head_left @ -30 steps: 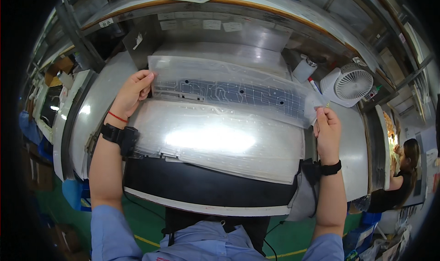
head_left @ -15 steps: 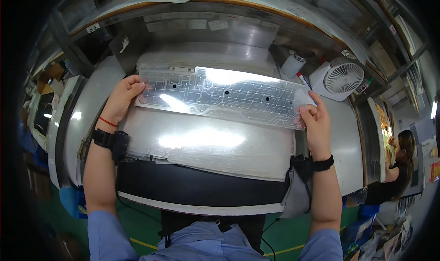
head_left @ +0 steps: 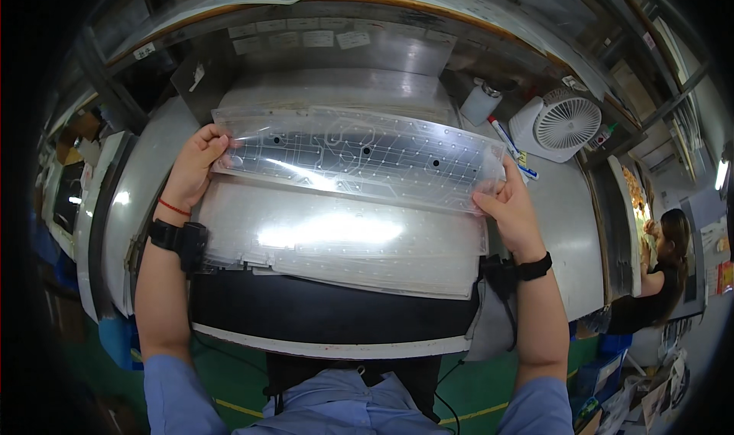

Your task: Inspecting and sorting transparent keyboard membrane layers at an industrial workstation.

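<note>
A clear, flexible keyboard membrane (head_left: pixel 325 162) with fine printed circuit lines and a few black dots spans the space between my hands, above the bench. My left hand (head_left: pixel 197 160) pinches its left end, thumb on top. At the right end, my right hand (head_left: pixel 511 206) grips it near the corner, fingers partly behind the see-through sheet. The membrane bows slightly and slopes down toward the right. Under and in front of it lies a stack of similar clear sheets (head_left: pixel 375 271), their edges uneven and glare across the top.
The stack rests partly on a black mat (head_left: pixel 329 316) at the bench's near edge. Back right stand a white fan (head_left: pixel 562 129), a bottle (head_left: pixel 480 102), a red-and-white marker (head_left: pixel 501 133) and a blue pen (head_left: pixel 529 173). Far right, another person (head_left: pixel 654 301) sits working.
The membrane and both hands have shifted slightly left, the right hand more. Bright glare along the membrane's far edge has faded, so its tilt has changed. The view has also moved a little.
</note>
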Motion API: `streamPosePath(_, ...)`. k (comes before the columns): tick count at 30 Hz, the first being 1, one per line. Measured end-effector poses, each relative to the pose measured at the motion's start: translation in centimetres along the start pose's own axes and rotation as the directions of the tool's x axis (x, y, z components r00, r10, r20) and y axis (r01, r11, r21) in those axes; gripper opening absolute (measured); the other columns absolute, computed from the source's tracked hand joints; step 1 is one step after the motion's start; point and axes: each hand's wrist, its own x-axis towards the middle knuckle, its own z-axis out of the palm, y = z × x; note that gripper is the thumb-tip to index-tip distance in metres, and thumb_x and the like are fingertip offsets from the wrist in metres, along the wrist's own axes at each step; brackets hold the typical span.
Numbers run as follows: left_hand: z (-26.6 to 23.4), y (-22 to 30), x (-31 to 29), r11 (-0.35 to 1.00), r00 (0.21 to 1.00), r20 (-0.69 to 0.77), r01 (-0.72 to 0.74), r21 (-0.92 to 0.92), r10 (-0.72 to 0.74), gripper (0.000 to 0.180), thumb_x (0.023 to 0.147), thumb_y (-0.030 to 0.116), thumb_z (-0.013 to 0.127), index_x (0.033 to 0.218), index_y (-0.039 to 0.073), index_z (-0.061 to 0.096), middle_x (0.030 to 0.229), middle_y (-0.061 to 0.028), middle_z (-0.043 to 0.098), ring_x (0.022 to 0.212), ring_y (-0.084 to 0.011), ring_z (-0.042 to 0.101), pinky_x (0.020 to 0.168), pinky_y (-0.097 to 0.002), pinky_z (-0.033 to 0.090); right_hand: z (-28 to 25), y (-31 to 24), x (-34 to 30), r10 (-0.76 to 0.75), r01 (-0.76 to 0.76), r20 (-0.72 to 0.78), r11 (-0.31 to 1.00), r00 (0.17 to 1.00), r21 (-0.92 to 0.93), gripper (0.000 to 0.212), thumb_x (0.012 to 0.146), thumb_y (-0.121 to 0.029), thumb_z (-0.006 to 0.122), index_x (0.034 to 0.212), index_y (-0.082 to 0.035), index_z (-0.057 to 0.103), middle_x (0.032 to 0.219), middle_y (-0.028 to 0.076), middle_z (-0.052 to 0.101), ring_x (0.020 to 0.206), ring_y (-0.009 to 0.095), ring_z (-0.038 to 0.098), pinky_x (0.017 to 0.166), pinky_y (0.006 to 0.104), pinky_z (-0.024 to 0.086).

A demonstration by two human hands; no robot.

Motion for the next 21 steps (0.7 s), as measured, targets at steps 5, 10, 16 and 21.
streamPosePath(5,0.0,-0.2,0.0,1.000,1.000,-0.015,-0.006,-0.001,0.006,0.008,0.099,0.012,0.053,0.103,0.007,0.058,0.096,-0.0025,0.067,0.068,-0.0035,0.056,0.066,-0.0178,0.048,0.8,-0.2,0.0,-0.034,0.035,-0.012,0.998,0.999,0.044,0.070,0.082,0.006,0.063,0.144,0.000,0.030,0.104,0.006,0.064,0.087,0.011,0.062,0.076,0.0230,0.050)
streamPosePath(10,0.2,-0.3,0.1,1.000,1.000,0.004,-0.013,0.008,0.013,0.008,0.099,0.012,0.053,0.103,0.006,0.058,0.097,-0.0042,0.067,0.068,-0.0051,0.058,0.066,-0.0190,0.050,0.3,0.4,0.2,-0.023,0.023,0.012,0.999,1.000,0.039,0.050,0.084,0.004,0.062,0.131,0.003,0.046,0.106,0.005,0.064,0.092,0.011,0.061,0.081,0.0250,0.049)
streamPosePath(16,0.4,-0.1,-0.1,1.000,1.000,0.002,-0.013,0.019,0.013,0.008,0.099,0.012,0.054,0.103,0.005,0.057,0.097,-0.0054,0.066,0.069,-0.0066,0.058,0.067,-0.0199,0.050,0.6,0.2,0.2,-0.022,0.021,-0.019,0.999,1.000,-0.039,0.035,0.085,0.000,0.063,0.118,0.002,0.055,0.101,0.004,0.063,0.085,0.009,0.060,0.075,0.0237,0.049)
streamPosePath(21,0.3,-0.4,0.2,0.999,0.999,0.020,-0.033,0.006,0.033,0.008,0.099,0.012,0.055,0.102,0.005,0.057,0.095,-0.0050,0.065,0.070,-0.0072,0.058,0.067,-0.0198,0.050,-0.3,1.1,0.4,-0.003,-0.001,-0.044,0.997,0.999,-0.075,0.033,0.084,0.000,0.064,0.116,0.001,0.056,0.092,0.002,0.062,0.077,0.008,0.058,0.068,0.0227,0.048)
